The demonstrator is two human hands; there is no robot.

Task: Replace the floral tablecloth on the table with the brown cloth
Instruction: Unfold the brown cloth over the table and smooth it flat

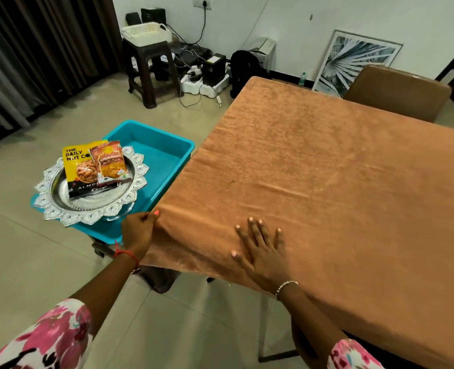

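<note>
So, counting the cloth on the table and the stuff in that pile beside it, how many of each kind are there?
brown cloth: 1
snack packets: 2, a yellow packet and an orange packet
silver tray: 1
blue tub: 1
Total: 5

The brown cloth [327, 169] is showing a matt, softly napped pile, faintly creased along its folds; the teal tub [162, 155] is gleaming as smooth, glossy plastic; the silver tray [61, 214] is shining like embossed, polished metal. The snack packets [80, 166] are glinting as slick printed film; the floor tiles [29, 249] are giving off a dull, smooth sheen.
</note>
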